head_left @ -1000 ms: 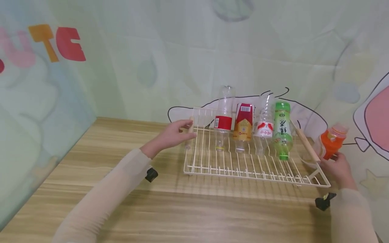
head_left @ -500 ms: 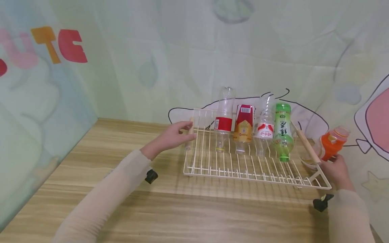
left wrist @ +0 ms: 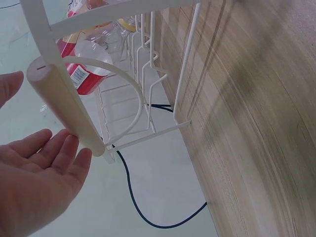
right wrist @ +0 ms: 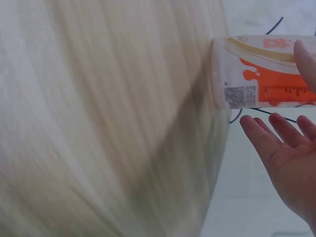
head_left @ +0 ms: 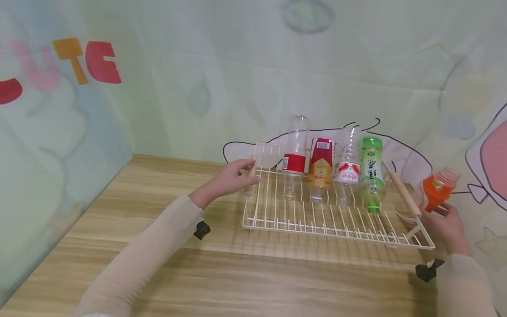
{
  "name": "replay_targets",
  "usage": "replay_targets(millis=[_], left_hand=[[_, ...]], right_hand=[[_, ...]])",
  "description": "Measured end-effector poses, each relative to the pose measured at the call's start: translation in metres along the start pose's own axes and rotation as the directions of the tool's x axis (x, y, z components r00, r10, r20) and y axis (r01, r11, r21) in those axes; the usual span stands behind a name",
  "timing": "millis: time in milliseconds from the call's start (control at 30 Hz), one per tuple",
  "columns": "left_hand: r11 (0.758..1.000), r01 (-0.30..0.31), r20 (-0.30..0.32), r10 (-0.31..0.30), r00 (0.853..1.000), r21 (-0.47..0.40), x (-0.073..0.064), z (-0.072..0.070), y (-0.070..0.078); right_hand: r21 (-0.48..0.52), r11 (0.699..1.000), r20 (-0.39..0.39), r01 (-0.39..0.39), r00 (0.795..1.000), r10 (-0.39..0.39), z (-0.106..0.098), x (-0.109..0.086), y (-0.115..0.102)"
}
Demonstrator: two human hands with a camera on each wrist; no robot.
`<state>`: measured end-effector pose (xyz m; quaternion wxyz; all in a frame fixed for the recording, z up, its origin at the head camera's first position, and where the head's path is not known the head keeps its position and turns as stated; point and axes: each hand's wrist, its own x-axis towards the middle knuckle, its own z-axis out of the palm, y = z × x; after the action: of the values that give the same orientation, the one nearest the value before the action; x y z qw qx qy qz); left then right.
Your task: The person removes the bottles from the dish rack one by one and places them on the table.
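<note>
Across the near part of the worktop (head_left: pixel 277 281) the sleeves reach in, and the first weak spot is the left hand (head_left: pixel 229 178): its fingers are loosely bent, the tips against the wooden left handle (left wrist: pixel 69 106) and the thumb standing clear, so a lift or pull from here would probably slip or skew the rack. The right hand (head_left: pixel 449 226) has its fingers spread alongside the orange bottle (right wrist: pixel 281 84), thumb passing across it in the right wrist view; whether any finger bears on it I cannot tell. That bottle stands just outside the right handle (head_left: pixel 405 192), its base close to the worktop's edge, so a careless brush of the knuckles could tip it over or push it off. Between the hands is the white wire rack (head_left: pixel 336 236), its front row bare, the load gathered towards the back. There, necks down and side by side, are the red-label bottle (head_left: pixel 294 163), the maroon and gold bottle (head_left: pixel 321 163), the clear white-label bottle (head_left: pixel 348 171) and the green bottle (head_left: pixel 371 167). They look light and top-heavy; a jolt, or one side rising before the other, could make them slide or topple towards the printed backdrop (head_left: pixel 237 88) behind.
</note>
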<state>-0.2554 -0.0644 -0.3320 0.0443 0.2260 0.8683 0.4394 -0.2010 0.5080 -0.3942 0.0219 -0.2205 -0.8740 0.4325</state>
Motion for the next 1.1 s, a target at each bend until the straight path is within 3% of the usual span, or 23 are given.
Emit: replay_targets(millis=[133, 300, 500, 767, 1100], left_hand=[[1.0, 0.007, -0.017, -0.006, 1.0, 0.026, 0.005, 0.001, 0.002], [0.996, 0.067, -0.064, -0.064, 0.996, 0.051, 0.017, 0.0, 0.012], [0.991, 0.12, -0.097, -0.114, 0.989, 0.066, 0.033, -0.005, 0.032], [0.991, 0.128, -0.116, -0.132, 0.984, -0.036, 0.053, 0.002, 0.048], [0.978, 0.17, -0.15, -0.187, 0.971, -0.118, 0.079, 0.011, 0.064]], right_hand=[[-0.015, 1.0, 0.0, 0.025, 1.0, -0.025, -0.008, -0.005, 0.0], [-0.057, 0.998, -0.008, 0.034, 0.999, -0.035, -0.018, -0.012, 0.0], [-0.062, 0.994, -0.127, 0.089, 0.987, -0.096, -0.025, -0.015, -0.003], [-0.138, 0.976, -0.167, 0.167, 0.968, -0.189, -0.032, -0.043, -0.04], [-0.229, 0.947, -0.207, 0.227, 0.939, -0.275, -0.032, -0.077, -0.063]])
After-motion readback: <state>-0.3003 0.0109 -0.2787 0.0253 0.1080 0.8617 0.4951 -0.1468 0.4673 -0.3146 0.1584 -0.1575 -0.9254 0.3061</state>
